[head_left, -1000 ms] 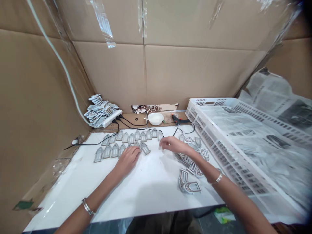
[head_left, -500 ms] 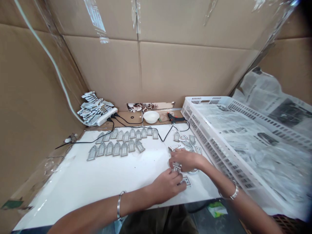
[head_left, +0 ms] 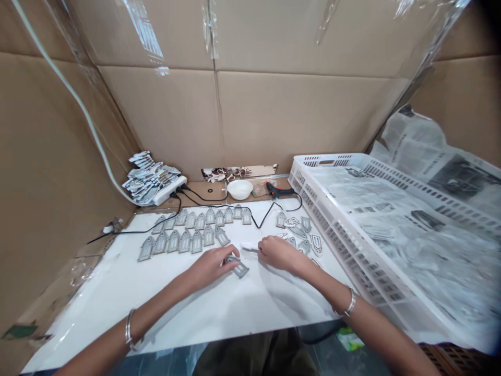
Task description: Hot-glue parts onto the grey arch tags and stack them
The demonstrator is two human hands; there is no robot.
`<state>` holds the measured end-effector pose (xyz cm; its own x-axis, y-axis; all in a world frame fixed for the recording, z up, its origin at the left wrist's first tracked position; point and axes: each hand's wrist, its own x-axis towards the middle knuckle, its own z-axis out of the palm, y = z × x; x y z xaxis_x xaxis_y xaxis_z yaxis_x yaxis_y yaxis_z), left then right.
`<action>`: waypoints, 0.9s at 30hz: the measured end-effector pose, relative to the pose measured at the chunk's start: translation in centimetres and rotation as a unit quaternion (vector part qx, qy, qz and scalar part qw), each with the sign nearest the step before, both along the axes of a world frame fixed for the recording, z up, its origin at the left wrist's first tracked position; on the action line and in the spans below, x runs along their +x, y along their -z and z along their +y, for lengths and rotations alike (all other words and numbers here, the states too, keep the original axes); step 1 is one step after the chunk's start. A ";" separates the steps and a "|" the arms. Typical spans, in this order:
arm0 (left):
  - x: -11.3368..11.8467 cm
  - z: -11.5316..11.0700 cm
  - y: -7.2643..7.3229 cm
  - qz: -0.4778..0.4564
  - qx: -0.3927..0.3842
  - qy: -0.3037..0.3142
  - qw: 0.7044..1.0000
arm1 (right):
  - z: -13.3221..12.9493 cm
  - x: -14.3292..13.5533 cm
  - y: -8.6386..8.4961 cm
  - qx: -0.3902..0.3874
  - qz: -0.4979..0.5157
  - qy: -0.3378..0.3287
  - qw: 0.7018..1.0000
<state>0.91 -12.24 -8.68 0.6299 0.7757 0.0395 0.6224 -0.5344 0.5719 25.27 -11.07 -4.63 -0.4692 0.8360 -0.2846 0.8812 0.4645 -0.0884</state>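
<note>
My left hand (head_left: pixel 216 266) pinches a grey lantern-shaped cutout (head_left: pixel 239 269) by its end, low over the white board (head_left: pixel 156 308). To its right, my right hand (head_left: pixel 278 253) is closed on a similar pale piece (head_left: pixel 249 247), blurred by motion, which points leftward. Two rows of grey lantern-shaped cutouts (head_left: pixel 185 241) lie ahead and to the left. Beyond my right hand is a loose group of more cutouts (head_left: pixel 306 224), some grey side up, others showing a white patterned side (head_left: pixel 315 244).
A white plastic crate (head_left: pixel 313 196) lined with newspaper flanks the board's right side. At the back stand a white bowl (head_left: pixel 240 189) and a black glue gun (head_left: pixel 279 191) with its cable. A heap of cutouts (head_left: pixel 146 180) lies by the power strip (head_left: pixel 169 190). Cardboard walls surround the table.
Both hands have left the loose pieces on the right. The left hand moved left and forward with a cutout, now grey side up; the right hand moved left with another piece.
</note>
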 end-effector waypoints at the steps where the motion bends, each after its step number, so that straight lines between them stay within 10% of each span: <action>1: -0.3 0.8 -0.4 0.014 -0.042 0.005 0.999 | 0.1 -0.2 0.1 -0.001 0.000 0.020 1.000; 4: -0.1 2.5 -0.9 0.025 -0.072 0.034 0.997 | 0.7 -1.0 0.4 0.010 -0.003 0.081 0.997; 8: 1.3 2.0 0.0 0.045 0.107 -0.021 0.993 | 0.7 -1.6 0.7 0.063 -0.004 0.125 0.990; 14: 2.5 -0.5 1.5 0.091 0.180 0.025 0.979 | 0.2 -0.6 1.3 0.036 0.035 0.023 0.998; 27: 2.7 3.1 3.2 0.126 0.236 -0.080 0.960 | 2.5 -1.0 3.5 0.027 0.129 -0.013 0.991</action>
<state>3.62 -9.14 -11.86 0.5405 0.7960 0.2724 0.8048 -0.5836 0.1086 24.32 -8.60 -8.11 -0.5427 0.8330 -0.1079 0.8200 0.4976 -0.2829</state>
